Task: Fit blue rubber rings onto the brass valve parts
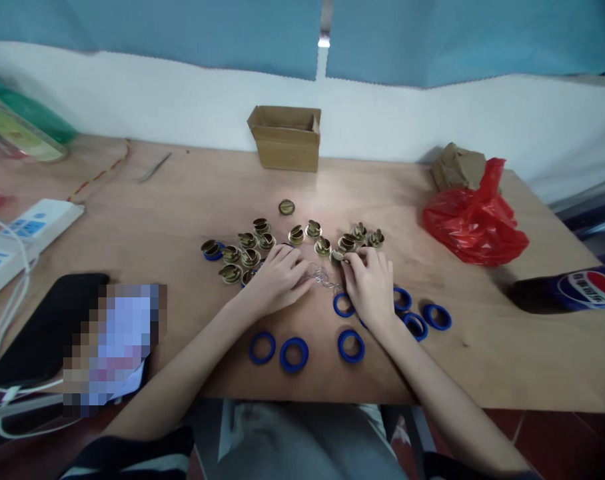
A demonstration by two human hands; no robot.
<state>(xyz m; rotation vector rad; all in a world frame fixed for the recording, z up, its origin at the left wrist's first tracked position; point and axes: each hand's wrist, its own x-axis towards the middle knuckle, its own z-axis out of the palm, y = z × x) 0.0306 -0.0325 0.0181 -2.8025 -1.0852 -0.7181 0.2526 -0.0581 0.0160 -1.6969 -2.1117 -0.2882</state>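
In the head view my left hand (281,279) rests low over the table. Its fingers are bent, and the thumb is apart from the index finger. Just to its right lies a small tangle of thin silvery metal rings (322,276). My right hand (370,283) has thumb and fingertips pinched on a brass-coloured round part (336,256) with an upright flap. Several similar round parts (250,257) stand in clusters left of and behind my hands. Blue rings (294,354) lie in front and to the right, one partly covered by my right hand.
An open cardboard box (288,148) stands by the wall. At right are a red plastic bag (475,223), a crumpled brown paper package (457,167) and a cola bottle (567,290). Left are a dark phone (50,327), a blurred-out lit screen (117,340) and a white power strip (40,223) with cables.
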